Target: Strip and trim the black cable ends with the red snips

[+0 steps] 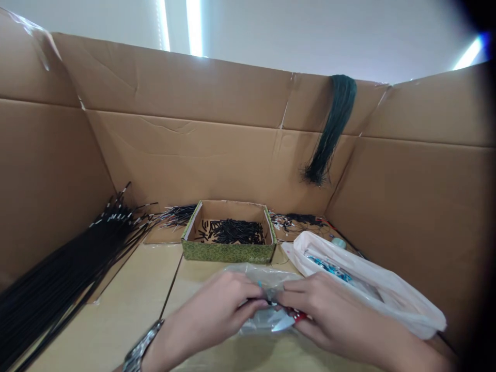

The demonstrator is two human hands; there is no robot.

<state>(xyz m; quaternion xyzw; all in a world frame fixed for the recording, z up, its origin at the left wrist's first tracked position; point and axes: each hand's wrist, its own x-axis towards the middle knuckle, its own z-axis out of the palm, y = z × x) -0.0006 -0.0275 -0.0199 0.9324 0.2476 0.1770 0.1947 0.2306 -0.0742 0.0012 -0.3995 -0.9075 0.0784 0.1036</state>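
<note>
Worktop [127, 289], pale: is spanning lower frame. Green-patterned box [228, 253]: is standing at centre. White-lined container [413, 302]: is sitting lower right. Black cords [58, 268]: are lying lower left. Clear plastic bag [251, 324]: is lying lower centre.

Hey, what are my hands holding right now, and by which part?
Your right hand holds a bladed tool by its red handle; whether your left hand grips anything can't be told.

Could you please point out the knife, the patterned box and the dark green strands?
Knife [284, 323]: head view, on its blade.
Patterned box [228, 252]: head view, on its front wall.
Dark green strands [335, 121]: head view, on their middle length.
</note>
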